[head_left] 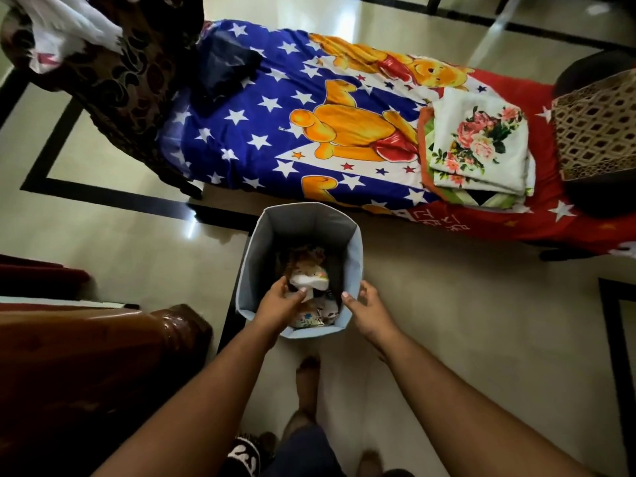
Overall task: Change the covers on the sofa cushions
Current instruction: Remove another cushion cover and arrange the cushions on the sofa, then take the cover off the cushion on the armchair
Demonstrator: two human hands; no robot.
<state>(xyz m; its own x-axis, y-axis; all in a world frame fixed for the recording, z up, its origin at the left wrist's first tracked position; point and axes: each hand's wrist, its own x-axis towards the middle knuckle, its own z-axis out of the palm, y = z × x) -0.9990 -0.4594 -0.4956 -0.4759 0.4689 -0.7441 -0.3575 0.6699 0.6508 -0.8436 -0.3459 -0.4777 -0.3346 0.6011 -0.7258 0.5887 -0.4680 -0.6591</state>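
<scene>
A grey fabric bin (251, 256) stands on the floor in front of me with crumpled used covers (309, 273) inside. My left hand (278, 301) hovers over the bin's near left rim, fingers loosely curved just above the cloth and holding nothing that I can see. My right hand (370, 311) straddles the near right rim, thumb inside and fingers outside, relaxed with a gap between them. A folded stack of floral covers (478, 142) lies on the divan (241, 132). A brown lattice-patterned cushion (599, 132) leans at the divan's right end.
The divan wears a blue starred cartoon-bear sheet, with a dark plastic bag (223, 70) at its left end. A brown patterned armchair (130, 80) with white cloth (65, 25) on it stands upper left. A glossy wooden sofa arm (103, 339) is close at my left. My bare feet (308, 380) stand behind the bin.
</scene>
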